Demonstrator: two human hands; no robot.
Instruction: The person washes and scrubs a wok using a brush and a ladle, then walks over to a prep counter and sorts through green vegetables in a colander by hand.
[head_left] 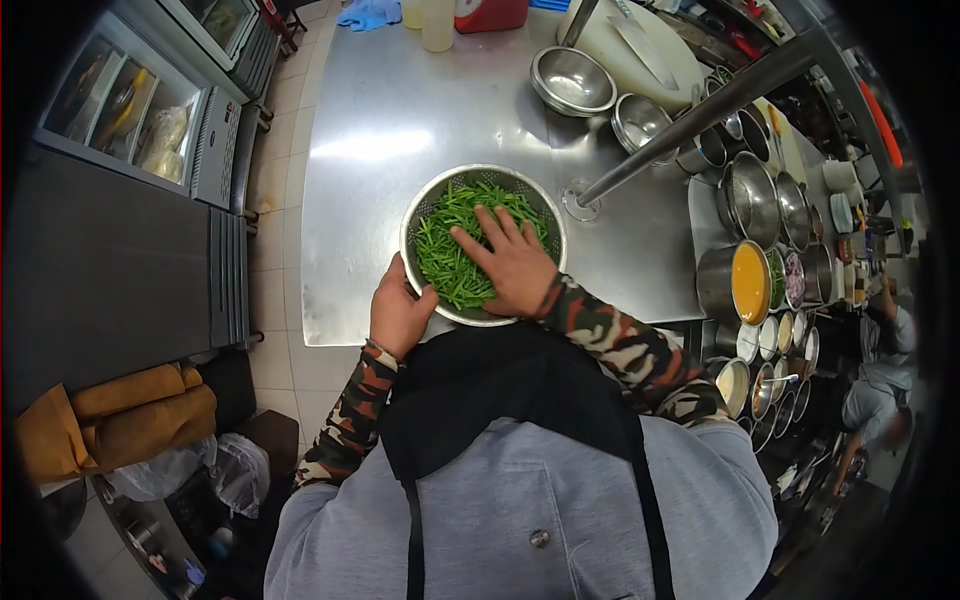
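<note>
The left hand (403,310) is gripping the holey bowl (543,197); the right hand (517,270) is resting, spread out, on green bits (452,262).

Commercial kitchen: steel worktop (350,230), pots (714,286)

colander (542,200) on worktop (360,230), near its front edge | stalks (447,250) in colander | left hand (400,312) at colander's left rim; right hand (515,268) on stalks | bowls (573,78) beyond, rightward | knife (644,50) on board (602,50) behind bowls | floor (272,240) left of worktop
</note>
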